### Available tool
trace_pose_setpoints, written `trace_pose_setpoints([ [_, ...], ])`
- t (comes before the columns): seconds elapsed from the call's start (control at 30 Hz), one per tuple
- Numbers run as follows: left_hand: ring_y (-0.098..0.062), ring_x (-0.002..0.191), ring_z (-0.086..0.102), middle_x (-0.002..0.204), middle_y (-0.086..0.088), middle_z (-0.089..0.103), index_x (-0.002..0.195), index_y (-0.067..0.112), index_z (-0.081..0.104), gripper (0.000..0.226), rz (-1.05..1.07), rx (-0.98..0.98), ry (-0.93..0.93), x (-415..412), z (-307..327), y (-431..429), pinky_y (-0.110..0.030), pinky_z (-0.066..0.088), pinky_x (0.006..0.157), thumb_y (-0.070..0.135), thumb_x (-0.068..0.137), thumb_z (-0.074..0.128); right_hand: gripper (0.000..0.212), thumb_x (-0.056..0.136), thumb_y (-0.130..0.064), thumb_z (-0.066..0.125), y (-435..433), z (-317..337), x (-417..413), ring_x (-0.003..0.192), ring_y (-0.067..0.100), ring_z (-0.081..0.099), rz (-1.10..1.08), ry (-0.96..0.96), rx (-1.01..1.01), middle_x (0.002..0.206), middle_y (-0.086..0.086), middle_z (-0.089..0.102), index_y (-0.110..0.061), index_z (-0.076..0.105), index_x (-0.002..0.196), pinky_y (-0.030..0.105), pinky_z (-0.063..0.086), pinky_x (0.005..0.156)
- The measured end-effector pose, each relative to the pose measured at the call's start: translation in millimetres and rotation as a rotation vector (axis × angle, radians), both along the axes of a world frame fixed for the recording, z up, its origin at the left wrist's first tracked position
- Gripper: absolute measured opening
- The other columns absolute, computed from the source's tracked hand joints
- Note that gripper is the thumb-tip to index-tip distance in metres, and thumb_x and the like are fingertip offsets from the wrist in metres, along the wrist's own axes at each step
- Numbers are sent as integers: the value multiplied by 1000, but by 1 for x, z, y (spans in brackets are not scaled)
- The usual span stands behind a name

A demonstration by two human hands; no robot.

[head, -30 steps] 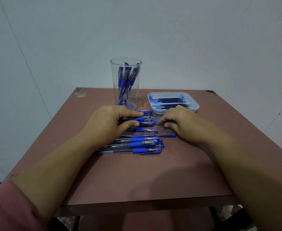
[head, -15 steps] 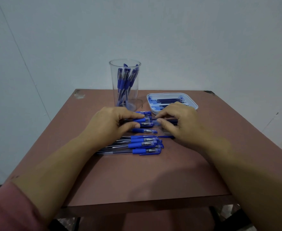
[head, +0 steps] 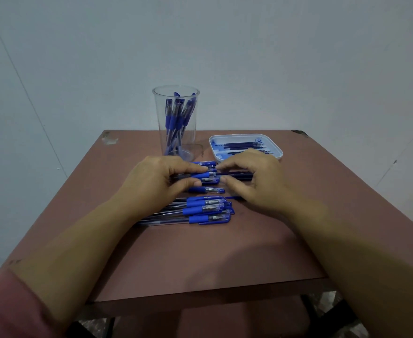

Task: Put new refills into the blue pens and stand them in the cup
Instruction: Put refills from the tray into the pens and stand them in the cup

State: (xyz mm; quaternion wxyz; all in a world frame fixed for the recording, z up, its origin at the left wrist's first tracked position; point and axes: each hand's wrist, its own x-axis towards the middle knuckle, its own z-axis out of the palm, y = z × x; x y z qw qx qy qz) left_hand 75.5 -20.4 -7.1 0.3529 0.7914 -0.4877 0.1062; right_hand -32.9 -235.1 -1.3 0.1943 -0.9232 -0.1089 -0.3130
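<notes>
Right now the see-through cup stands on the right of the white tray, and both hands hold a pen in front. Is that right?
No: the head view shows the cup left of the white tray, not right. The left hand and right hand do hold a pen in front.

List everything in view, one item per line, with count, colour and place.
table: one, reddish-brown, fills lower view
cup: one, clear, far centre of table
pens in cup: several, blue, standing inside
tray: one, white, right of cup
refills: several, dark, lying in tray
loose pens: several, blue grips, flat mid-table
held pen: one, blue grip, between both hands
wall: one, pale grey, behind table
sleeve: one, pink, bottom left
left hand: grips held pen
right hand: pinches held pen's other end
</notes>
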Motion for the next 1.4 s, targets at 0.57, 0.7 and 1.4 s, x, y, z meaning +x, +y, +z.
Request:
trace_pose_setpoints([
  [0.57,-6,83,65,94,14,71,115,40,69,31,18,-13,-20,1,1,0,-38,55,77,35,84,71,13,84,-21,73,-14,3,-6,83,10,60,-55,-33,34,84,-24,62,-24,76,96,25,47,74],
  [0.7,-3,82,65,95,20,71,112,38,71,30,70,-44,-8,3,2,2,-35,55,77,31,84,74,11,84,-14,74,-33,3,-8,83,3,59,-129,-32,112,81,-28,61,-22,76,91,19,46,76],
  [1.4,13,84,59,88,36,59,113,39,68,32,83,-43,13,6,1,4,-10,42,74,30,83,74,11,85,-25,73,-62,-4,12,92,7,47,-243,154,16,88,-19,60,-26,75,96,34,41,87],
])
